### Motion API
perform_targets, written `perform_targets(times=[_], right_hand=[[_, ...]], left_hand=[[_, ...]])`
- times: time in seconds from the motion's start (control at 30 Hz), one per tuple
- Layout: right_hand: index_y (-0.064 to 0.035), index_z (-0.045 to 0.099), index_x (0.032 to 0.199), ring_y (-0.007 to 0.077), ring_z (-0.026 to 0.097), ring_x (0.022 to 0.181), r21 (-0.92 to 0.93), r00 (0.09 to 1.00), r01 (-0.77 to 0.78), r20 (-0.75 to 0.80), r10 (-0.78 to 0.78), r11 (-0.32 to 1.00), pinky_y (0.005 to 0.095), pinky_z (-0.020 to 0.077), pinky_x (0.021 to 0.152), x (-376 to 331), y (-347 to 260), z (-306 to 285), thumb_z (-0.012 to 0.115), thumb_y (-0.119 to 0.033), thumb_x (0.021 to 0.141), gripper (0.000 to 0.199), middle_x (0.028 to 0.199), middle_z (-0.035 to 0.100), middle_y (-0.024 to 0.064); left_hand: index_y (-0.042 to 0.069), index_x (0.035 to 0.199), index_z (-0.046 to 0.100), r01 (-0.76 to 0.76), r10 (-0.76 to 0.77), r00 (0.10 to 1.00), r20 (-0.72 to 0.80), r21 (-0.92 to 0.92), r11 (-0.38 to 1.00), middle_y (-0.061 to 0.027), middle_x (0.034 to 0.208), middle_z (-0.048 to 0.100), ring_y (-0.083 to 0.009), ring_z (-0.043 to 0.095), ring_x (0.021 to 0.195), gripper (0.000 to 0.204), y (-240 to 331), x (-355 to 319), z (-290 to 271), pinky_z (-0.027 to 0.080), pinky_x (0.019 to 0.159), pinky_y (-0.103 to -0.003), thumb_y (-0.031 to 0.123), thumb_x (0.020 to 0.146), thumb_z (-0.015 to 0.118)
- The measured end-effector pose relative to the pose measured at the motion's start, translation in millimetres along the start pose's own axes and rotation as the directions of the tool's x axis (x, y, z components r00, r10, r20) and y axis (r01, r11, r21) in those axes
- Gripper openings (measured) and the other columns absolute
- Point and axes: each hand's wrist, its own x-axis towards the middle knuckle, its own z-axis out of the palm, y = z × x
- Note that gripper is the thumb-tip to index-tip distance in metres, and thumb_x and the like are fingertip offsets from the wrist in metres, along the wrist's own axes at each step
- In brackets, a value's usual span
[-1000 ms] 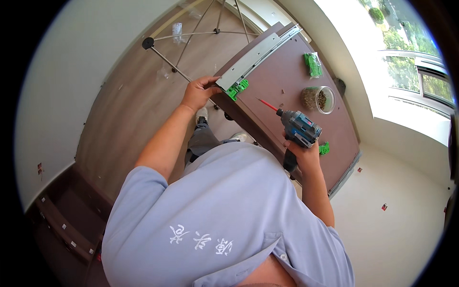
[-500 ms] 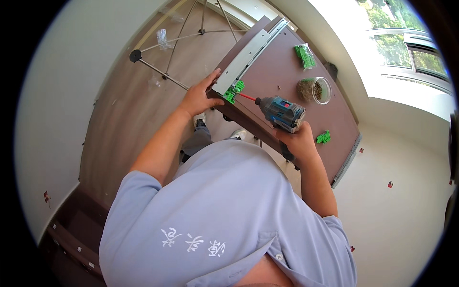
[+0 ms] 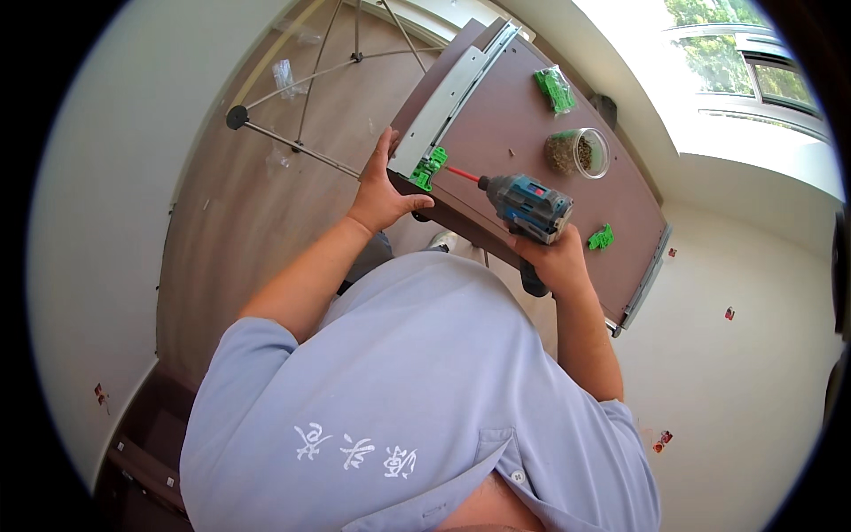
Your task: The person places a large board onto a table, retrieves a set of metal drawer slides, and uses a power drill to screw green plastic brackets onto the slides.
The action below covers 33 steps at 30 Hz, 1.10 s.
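My right hand [image 3: 557, 260] is wrapped round the handle of a blue and black cordless drill driver [image 3: 529, 207] with a long red bit. The bit points left at a green plastic drawer-slide clip [image 3: 429, 168], its tip just short of it. That clip sits at the near end of a grey metal drawer slide [image 3: 450, 102], along the left side of a brown drawer [image 3: 492, 115] lying with its flat face up. My left hand [image 3: 383, 197] rests at the drawer's near left corner, fingers stretched along the side and thumb apart along the front edge.
On the drawer lie a bag of green clips [image 3: 555, 89], a clear tub of screws [image 3: 576, 152], a loose screw [image 3: 511, 153] and another green clip [image 3: 601, 237]. A second slide [image 3: 645, 275] runs along the right side. A metal folding frame [image 3: 301, 146] stands left; a window is far right.
The driver's bit has drawn back slightly from the green clip. My left hand has loosened at the corner, its thumb now stretched further along the front edge. The whole view has shifted a little.
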Motion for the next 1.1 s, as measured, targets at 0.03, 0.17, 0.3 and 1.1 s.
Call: perform_targets(times=[0.03,0.17,0.3,1.1], right_hand=[[-0.0028,0.077,0.114,0.0132,0.067,0.088,-0.002,1.0,0.009,-0.007,-0.009,1.0,0.0335,0.0565,0.085,-0.8,0.3,1.5,0.087,-0.012,0.083,0.034,0.098,0.078,0.0035],[-0.0022,0.077,0.114,0.0135,0.067,0.088,0.028,1.0,0.0,-0.015,0.001,1.0,0.0334,0.0563,0.085,-5.9,1.5,5.3,0.087,-0.01,0.082,0.034,0.099,0.078,0.0036],[-0.0017,0.076,0.116,0.0137,0.068,0.089,0.023,1.0,0.0,-0.013,0.0,1.0,0.0333,0.0563,0.086,-8.1,3.4,6.0,0.086,-0.009,0.083,0.036,0.1,0.078,0.0041],[-0.0023,0.075,0.107,0.0421,0.072,0.093,-0.584,0.97,0.158,0.242,-0.015,0.796,0.0474,0.0578,0.083,43.3,-92.7,17.2,0.079,-0.021,0.079,0.034,0.096,0.076,0.0216]], left_hand=[[0.006,0.17,0.016,-0.001,0.0,0.999,-0.042,-0.022,1.0,-0.0236,0.168,0.034,-0.0391,0.04,0.153,0.146,0.4,-2.0,7.4,0.037,0.126,-0.046,0.041,0.06,0.106],[0.005,0.166,0.023,-0.007,-0.001,0.987,-0.158,-0.05,0.999,-0.021,0.161,0.044,-0.0345,0.044,0.15,0.128,-2.0,-3.9,23.5,0.037,0.125,-0.044,0.033,0.069,0.103],[0.003,0.16,0.035,0.026,-0.023,0.992,-0.124,0.02,0.999,-0.0188,0.153,0.053,-0.03,0.053,0.142,0.11,-2.4,-2.7,19.5,0.043,0.12,-0.041,0.028,0.073,0.099],[0.0,0.152,0.049,0.058,-0.071,0.985,-0.157,-0.088,0.994,-0.0157,0.137,0.066,-0.025,0.064,0.13,0.096,6.2,-3.6,20.5,0.049,0.114,-0.038,0.024,0.072,0.097]])
